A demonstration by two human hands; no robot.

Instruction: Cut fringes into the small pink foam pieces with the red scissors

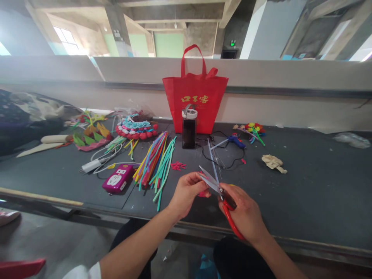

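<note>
My right hand (245, 211) grips a pair of scissors (213, 184) by the red handles, over the front of the table. The blades point up and left and are slightly apart. At their tips is my left hand (188, 192), its thumb and fingers pinched together. Bits of red (202, 193) show among its fingers; the piece is mostly hidden. Beyond my left hand lies a small pile of short red pieces (178, 166). A bundle of colored fuzzy stems (152, 161) is spread to the left of it.
A red bag (216, 89) stands at the back behind a dark cup (189, 133). A blue glue gun (236, 141) with its cord lies beside clear sticks. On the left are a purple power box (118, 179) and a white charger (91, 166). Crumpled tan material (273, 162) lies right.
</note>
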